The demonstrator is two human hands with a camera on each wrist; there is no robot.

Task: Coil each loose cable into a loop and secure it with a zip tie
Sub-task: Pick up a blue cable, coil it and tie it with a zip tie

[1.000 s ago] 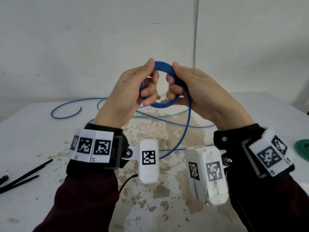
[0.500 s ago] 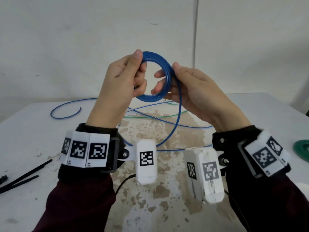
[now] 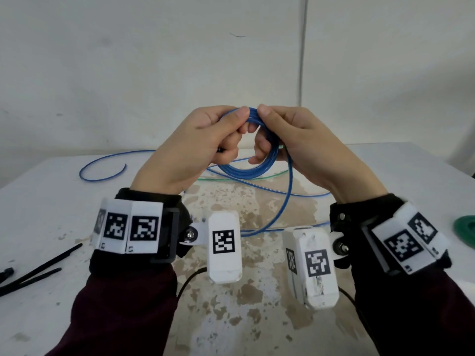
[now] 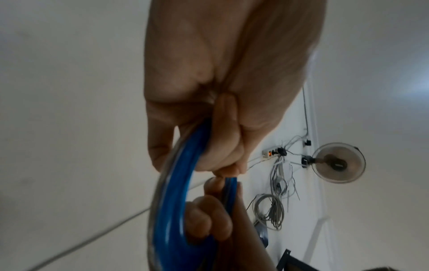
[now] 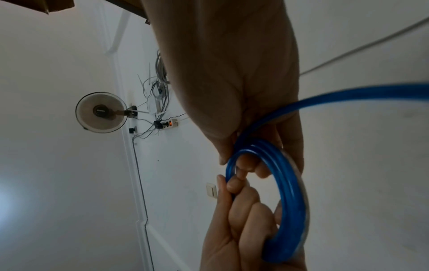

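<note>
— What could go wrong from here?

— The turns could spring apart. Both hands hold the blue coil (image 3: pixel 244 160) up in the air above the table (image 3: pixel 51 201), and nothing ties it yet. The left hand (image 3: pixel 195 147) has its fingers (image 4: pixel 220 143) curled round the strands at the top, thumb pressed on them; the right hand (image 3: pixel 300 145) pinches the same bundle beside it, its lower fingers hooked through the loop. If either grasp loosens, I'd expect the stiff cable to unwind.

— And the tail?

— It hangs from the right hand and runs down onto the table, where it crosses a green cable (image 3: pixel 257 178). Pulling in more length could drag or snag that one.

— The ties?

— The black zip ties (image 3: pixel 38 268) lie well apart at the left edge, so one hand must let go to fetch one. That is the risky moment, I think.

— How does the coil look?

— Small, round, several glossy blue turns lying tight side by side, with much cable not yet wound.
</note>
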